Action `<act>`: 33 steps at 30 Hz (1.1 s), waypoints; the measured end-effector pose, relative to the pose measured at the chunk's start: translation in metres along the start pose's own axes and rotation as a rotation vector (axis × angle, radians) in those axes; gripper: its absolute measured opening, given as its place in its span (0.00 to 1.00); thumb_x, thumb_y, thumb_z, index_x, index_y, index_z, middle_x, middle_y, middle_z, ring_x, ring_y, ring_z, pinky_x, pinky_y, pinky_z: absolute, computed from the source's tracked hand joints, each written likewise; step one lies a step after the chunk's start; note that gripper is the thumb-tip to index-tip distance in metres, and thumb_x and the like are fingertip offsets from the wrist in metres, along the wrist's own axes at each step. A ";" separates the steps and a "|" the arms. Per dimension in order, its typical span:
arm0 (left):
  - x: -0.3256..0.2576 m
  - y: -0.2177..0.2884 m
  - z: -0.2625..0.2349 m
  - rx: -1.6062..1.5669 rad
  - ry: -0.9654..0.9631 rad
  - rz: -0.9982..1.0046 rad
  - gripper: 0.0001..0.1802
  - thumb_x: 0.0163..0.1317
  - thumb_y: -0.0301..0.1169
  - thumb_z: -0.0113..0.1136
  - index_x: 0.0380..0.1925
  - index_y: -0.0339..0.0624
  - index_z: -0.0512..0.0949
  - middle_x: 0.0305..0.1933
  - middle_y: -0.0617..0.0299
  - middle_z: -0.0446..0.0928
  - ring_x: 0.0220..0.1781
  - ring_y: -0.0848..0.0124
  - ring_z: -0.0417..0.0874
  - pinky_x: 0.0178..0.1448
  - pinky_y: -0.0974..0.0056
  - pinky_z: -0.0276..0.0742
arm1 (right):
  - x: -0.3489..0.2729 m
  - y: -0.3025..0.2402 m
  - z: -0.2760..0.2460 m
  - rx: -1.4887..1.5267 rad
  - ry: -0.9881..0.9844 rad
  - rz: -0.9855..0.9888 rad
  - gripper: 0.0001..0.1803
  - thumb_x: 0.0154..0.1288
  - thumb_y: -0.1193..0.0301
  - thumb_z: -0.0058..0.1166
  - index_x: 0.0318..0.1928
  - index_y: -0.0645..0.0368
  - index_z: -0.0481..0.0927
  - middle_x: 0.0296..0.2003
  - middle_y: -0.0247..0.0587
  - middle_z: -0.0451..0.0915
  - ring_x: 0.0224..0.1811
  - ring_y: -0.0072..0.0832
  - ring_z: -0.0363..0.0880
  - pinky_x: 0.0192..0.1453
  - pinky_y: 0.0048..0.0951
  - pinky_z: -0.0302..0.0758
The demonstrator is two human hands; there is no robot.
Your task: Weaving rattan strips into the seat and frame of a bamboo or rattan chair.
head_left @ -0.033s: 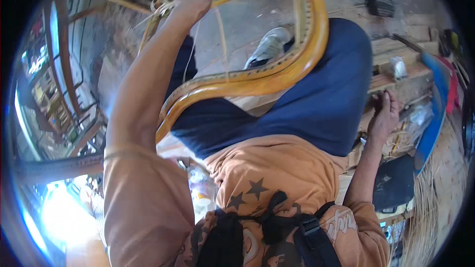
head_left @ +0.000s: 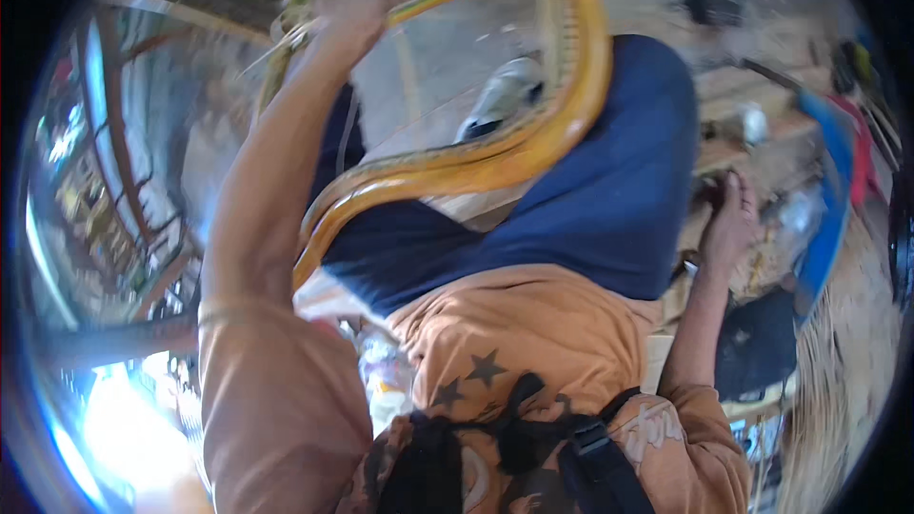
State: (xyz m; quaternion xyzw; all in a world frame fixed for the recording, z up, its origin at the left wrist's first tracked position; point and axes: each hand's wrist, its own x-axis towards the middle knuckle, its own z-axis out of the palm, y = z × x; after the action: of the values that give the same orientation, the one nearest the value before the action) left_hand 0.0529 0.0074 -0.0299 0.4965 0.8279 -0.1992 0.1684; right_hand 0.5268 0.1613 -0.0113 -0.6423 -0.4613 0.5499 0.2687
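A curved, orange-yellow varnished wooden frame [head_left: 476, 171] with a row of small holes along its edge lies across my thighs. My left hand [head_left: 354, 19] is at the frame's far side, close to a bundle of pale thin strands [head_left: 297, 30]. Motion blurs its fingers, so its grip does not show. A loose pale strand [head_left: 407, 76] hangs inside the frame. Away to the right, my right hand [head_left: 733, 224] is low over a cluttered wooden surface [head_left: 714, 157], its fingers half bent and apart. Nothing shows in it.
A blue curved sheet [head_left: 828, 190] and a red piece [head_left: 862, 157] stand at the right. Below them are a black flat thing [head_left: 757, 347] and long pale strands [head_left: 828, 400]. A dark object [head_left: 712, 5] lies on the floor. Wooden beams [head_left: 190, 5] and clutter fill the left.
The whole view has shifted slightly left, and the blur has grown. Both hands keep nearly the same places relative to the frame and the wooden surface.
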 end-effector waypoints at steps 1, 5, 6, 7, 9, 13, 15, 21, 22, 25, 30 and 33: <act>-0.009 -0.011 0.015 0.013 0.151 0.097 0.13 0.55 0.29 0.43 0.32 0.36 0.78 0.34 0.41 0.77 0.37 0.49 0.80 0.40 0.48 0.74 | -0.004 -0.004 0.003 -0.063 0.021 -0.031 0.10 0.64 0.74 0.48 0.44 0.63 0.76 0.36 0.36 0.77 0.35 0.22 0.76 0.42 0.22 0.73; -0.010 -0.033 0.031 0.078 -0.068 -0.315 0.16 0.57 0.31 0.41 0.33 0.39 0.80 0.39 0.45 0.79 0.44 0.51 0.80 0.44 0.48 0.72 | 0.003 -0.018 -0.024 0.023 0.067 -0.080 0.09 0.64 0.74 0.48 0.43 0.63 0.76 0.32 0.34 0.77 0.31 0.20 0.76 0.36 0.21 0.72; -0.012 -0.020 0.021 0.089 -0.069 -0.286 0.16 0.57 0.31 0.41 0.34 0.39 0.80 0.39 0.45 0.78 0.44 0.51 0.80 0.44 0.48 0.73 | 0.004 -0.019 -0.037 0.070 0.080 -0.089 0.08 0.65 0.74 0.48 0.42 0.63 0.75 0.31 0.34 0.77 0.30 0.20 0.76 0.35 0.20 0.72; -0.016 -0.013 0.009 0.104 -0.073 -0.267 0.16 0.57 0.32 0.41 0.35 0.40 0.80 0.40 0.45 0.78 0.44 0.51 0.80 0.45 0.49 0.73 | 0.009 -0.016 -0.058 0.081 0.079 -0.110 0.09 0.65 0.73 0.48 0.44 0.61 0.74 0.32 0.35 0.77 0.31 0.21 0.76 0.33 0.21 0.71; -0.014 -0.011 0.007 0.101 -0.088 -0.261 0.15 0.57 0.31 0.43 0.35 0.39 0.79 0.39 0.45 0.79 0.43 0.50 0.80 0.43 0.50 0.74 | 0.008 -0.018 -0.082 0.041 0.165 -0.121 0.09 0.65 0.73 0.48 0.43 0.62 0.74 0.32 0.35 0.77 0.31 0.21 0.76 0.33 0.20 0.71; 0.003 -0.001 0.018 0.092 -0.058 -0.273 0.14 0.57 0.31 0.45 0.33 0.37 0.79 0.37 0.46 0.79 0.42 0.50 0.81 0.42 0.51 0.76 | 0.000 -0.018 -0.115 -0.116 0.313 -0.139 0.08 0.65 0.73 0.48 0.43 0.63 0.75 0.32 0.35 0.78 0.30 0.19 0.76 0.32 0.18 0.71; -0.003 0.004 0.011 0.067 -0.062 -0.278 0.14 0.57 0.33 0.45 0.35 0.38 0.78 0.39 0.44 0.78 0.43 0.49 0.79 0.44 0.49 0.74 | -0.001 -0.007 -0.121 -0.220 0.324 -0.152 0.08 0.64 0.75 0.47 0.42 0.64 0.76 0.31 0.34 0.78 0.28 0.17 0.76 0.31 0.16 0.70; -0.017 0.001 0.024 -0.046 0.061 -0.358 0.14 0.57 0.34 0.44 0.36 0.40 0.78 0.39 0.44 0.78 0.43 0.48 0.79 0.44 0.48 0.73 | -0.004 0.014 -0.135 -0.227 0.391 -0.128 0.08 0.63 0.76 0.48 0.41 0.64 0.77 0.29 0.32 0.77 0.28 0.15 0.74 0.31 0.17 0.69; -0.020 0.003 0.026 -0.102 0.093 -0.393 0.14 0.57 0.34 0.44 0.35 0.40 0.77 0.39 0.44 0.78 0.43 0.48 0.79 0.43 0.48 0.73 | -0.007 0.015 -0.139 -0.281 0.409 -0.128 0.08 0.62 0.75 0.48 0.41 0.64 0.77 0.29 0.31 0.77 0.28 0.15 0.74 0.31 0.17 0.68; -0.026 0.011 0.032 -0.212 0.182 -0.427 0.15 0.56 0.36 0.47 0.36 0.38 0.78 0.38 0.42 0.78 0.41 0.46 0.78 0.43 0.48 0.72 | -0.010 0.026 -0.160 -0.318 0.449 -0.073 0.08 0.62 0.75 0.49 0.40 0.64 0.77 0.28 0.32 0.76 0.27 0.14 0.73 0.32 0.18 0.68; -0.031 0.010 0.056 -0.455 0.225 -0.450 0.17 0.56 0.38 0.47 0.35 0.35 0.78 0.40 0.39 0.76 0.41 0.43 0.77 0.44 0.48 0.71 | -0.019 0.056 -0.187 -0.441 0.505 -0.051 0.08 0.61 0.75 0.50 0.40 0.63 0.77 0.28 0.37 0.77 0.29 0.19 0.75 0.35 0.22 0.70; -0.026 -0.020 0.102 -0.907 0.333 -0.653 0.17 0.57 0.38 0.50 0.41 0.38 0.76 0.32 0.49 0.77 0.31 0.56 0.79 0.29 0.59 0.73 | -0.031 0.063 -0.178 -0.785 0.314 -0.238 0.10 0.56 0.77 0.53 0.40 0.61 0.76 0.31 0.44 0.77 0.35 0.33 0.76 0.43 0.29 0.71</act>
State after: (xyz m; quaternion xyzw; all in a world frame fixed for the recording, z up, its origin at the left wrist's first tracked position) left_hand 0.0551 -0.0720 -0.1025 0.1184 0.9560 0.2142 0.1616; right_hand 0.7166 0.1358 -0.0064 -0.7138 -0.6598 0.1938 0.1327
